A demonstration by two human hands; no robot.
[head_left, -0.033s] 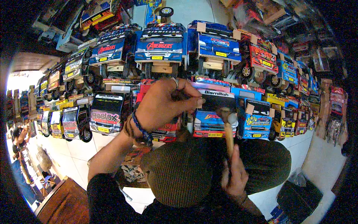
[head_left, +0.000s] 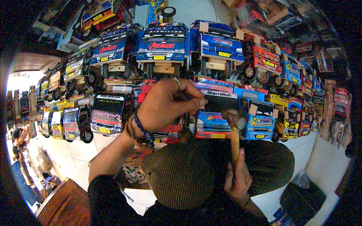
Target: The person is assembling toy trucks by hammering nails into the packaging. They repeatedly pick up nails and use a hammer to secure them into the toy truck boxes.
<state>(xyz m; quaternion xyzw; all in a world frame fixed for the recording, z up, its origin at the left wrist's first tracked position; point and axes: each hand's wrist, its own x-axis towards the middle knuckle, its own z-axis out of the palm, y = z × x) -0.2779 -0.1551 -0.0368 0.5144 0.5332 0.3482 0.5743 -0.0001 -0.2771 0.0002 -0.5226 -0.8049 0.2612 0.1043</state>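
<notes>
- left hand (head_left: pixel 169 101): fingers pinched narrow at the upper left front edge of a blue-and-red truck (head_left: pixel 215 127); whether something small sits between them, i cannot tell
- right hand (head_left: pixel 239 179): fingers wrapped round the handle of a hammer (head_left: pixel 234 141), its head up before the truck's right side, touching or apart unclear
- truck: faces the person, between a red truck (head_left: pixel 167 132) and a light-blue truck (head_left: pixel 260 124)
</notes>
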